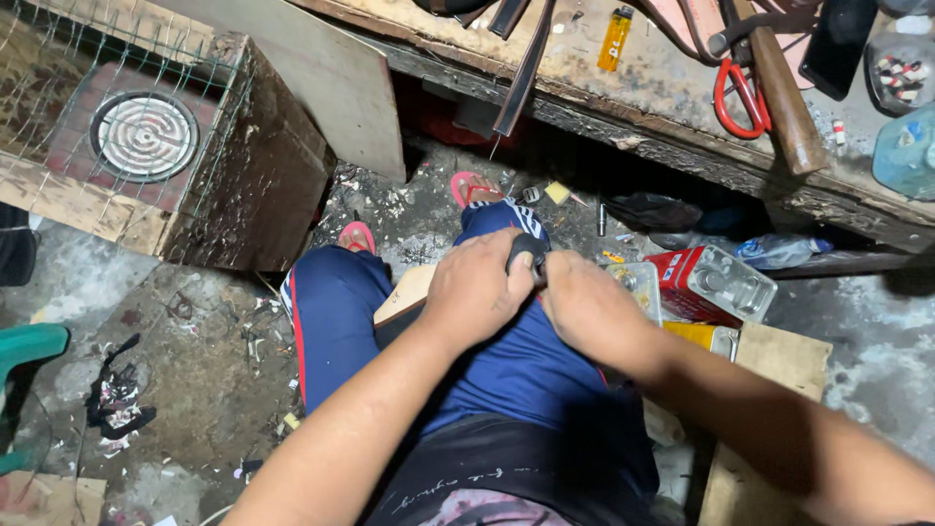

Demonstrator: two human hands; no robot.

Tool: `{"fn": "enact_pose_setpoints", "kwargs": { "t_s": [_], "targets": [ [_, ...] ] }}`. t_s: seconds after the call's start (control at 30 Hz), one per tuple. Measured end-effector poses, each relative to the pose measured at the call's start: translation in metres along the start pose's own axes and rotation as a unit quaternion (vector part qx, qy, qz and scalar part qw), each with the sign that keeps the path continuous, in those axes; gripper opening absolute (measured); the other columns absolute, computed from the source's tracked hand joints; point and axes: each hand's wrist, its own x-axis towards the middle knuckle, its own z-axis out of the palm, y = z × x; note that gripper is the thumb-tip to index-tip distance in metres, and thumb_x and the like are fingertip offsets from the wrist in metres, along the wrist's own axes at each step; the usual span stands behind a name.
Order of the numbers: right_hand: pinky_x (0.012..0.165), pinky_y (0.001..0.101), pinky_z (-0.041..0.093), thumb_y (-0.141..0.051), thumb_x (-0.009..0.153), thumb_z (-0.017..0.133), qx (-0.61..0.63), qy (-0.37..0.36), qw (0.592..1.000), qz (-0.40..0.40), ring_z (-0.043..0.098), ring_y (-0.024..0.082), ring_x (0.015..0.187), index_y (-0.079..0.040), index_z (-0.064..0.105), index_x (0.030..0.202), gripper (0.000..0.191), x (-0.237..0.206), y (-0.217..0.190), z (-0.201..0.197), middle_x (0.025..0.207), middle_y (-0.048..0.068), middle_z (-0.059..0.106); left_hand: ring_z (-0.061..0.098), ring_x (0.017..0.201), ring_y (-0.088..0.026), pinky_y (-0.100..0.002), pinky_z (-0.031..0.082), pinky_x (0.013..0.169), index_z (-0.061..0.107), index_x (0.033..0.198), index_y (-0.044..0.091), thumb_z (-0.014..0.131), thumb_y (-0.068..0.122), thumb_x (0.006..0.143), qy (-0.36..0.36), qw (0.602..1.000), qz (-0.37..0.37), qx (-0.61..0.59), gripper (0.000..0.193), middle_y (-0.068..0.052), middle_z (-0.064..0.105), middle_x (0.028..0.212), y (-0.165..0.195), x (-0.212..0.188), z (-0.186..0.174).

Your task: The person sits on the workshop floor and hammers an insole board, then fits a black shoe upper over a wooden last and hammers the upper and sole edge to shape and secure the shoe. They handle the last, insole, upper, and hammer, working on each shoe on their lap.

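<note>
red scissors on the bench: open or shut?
Open. The red scissors lie on the workbench with their two handle loops spread apart; the blades are hidden.

Your hands sit over your lap, and the workbench [682, 117] edge hangs close ahead, blocking any reach forward at that height. To your right, a red can [682, 282] and a clear jar [638, 287] crowd the wooden board [779, 360]. To your left, the littered floor [195, 360] lies open up to the wooden box [263, 185].
</note>
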Motion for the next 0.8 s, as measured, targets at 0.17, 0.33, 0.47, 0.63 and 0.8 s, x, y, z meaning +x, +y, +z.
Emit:
{"fn": "enact_pose_setpoints", "kwargs": {
  "t_s": [0.17,0.33,0.47,0.63,0.8],
  "targets": [
    [0.083,0.0534,0.049,-0.025,0.090,0.063,0.005,-0.198,0.980,-0.030,0.063,0.045,0.098,0.002,0.056,0.102,0.030,0.005,0.010,-0.053,0.100,0.024,0.065,0.066,0.096,-0.034,-0.047,0.048,0.085,0.065,0.118,-0.001,0.064,0.026,0.089,0.037,0.997,0.050,0.047,0.040,-0.017,0.071,0.106,0.015,-0.015,0.002],
    [0.085,0.0532,0.051,-0.025,0.092,0.055,-0.091,-0.259,0.961,0.032,0.066,0.044,0.100,-0.001,0.056,0.107,0.028,-0.003,-0.008,-0.069,0.102,0.023,0.068,0.066,0.098,-0.033,-0.045,0.047,0.085,0.064,0.121,-0.001,0.065,0.027,0.089,0.022,0.997,0.065,0.039,0.042,-0.015,0.071,0.108,0.017,-0.020,0.001],
    [0.083,0.0518,0.053,-0.020,0.096,0.047,-0.101,-0.257,0.956,0.099,0.069,0.044,0.093,-0.001,0.055,0.108,0.024,-0.008,-0.016,-0.051,0.102,0.025,0.068,0.066,0.099,-0.035,-0.046,0.048,0.089,0.066,0.120,0.004,0.063,0.028,0.089,-0.006,0.998,0.056,-0.006,0.039,-0.016,0.072,0.103,0.009,-0.015,-0.005],
    [0.081,0.0516,0.053,-0.015,0.095,0.048,-0.068,-0.124,0.989,0.032,0.067,0.045,0.095,0.002,0.056,0.103,0.020,-0.004,-0.012,-0.027,0.102,0.026,0.067,0.067,0.095,-0.039,-0.049,0.050,0.085,0.068,0.114,0.006,0.058,0.029,0.088,-0.055,0.997,-0.030,-0.048,0.036,-0.019,0.071,0.097,0.004,0.000,-0.006],
    [0.081,0.0523,0.051,-0.024,0.090,0.061,0.012,-0.146,0.988,-0.045,0.065,0.044,0.098,-0.002,0.061,0.097,0.024,0.009,0.009,-0.045,0.100,0.023,0.068,0.067,0.093,-0.038,-0.049,0.049,0.086,0.067,0.110,0.004,0.060,0.028,0.087,-0.031,1.000,-0.006,0.005,0.034,-0.018,0.071,0.093,0.014,-0.005,-0.002]
  ]
}}
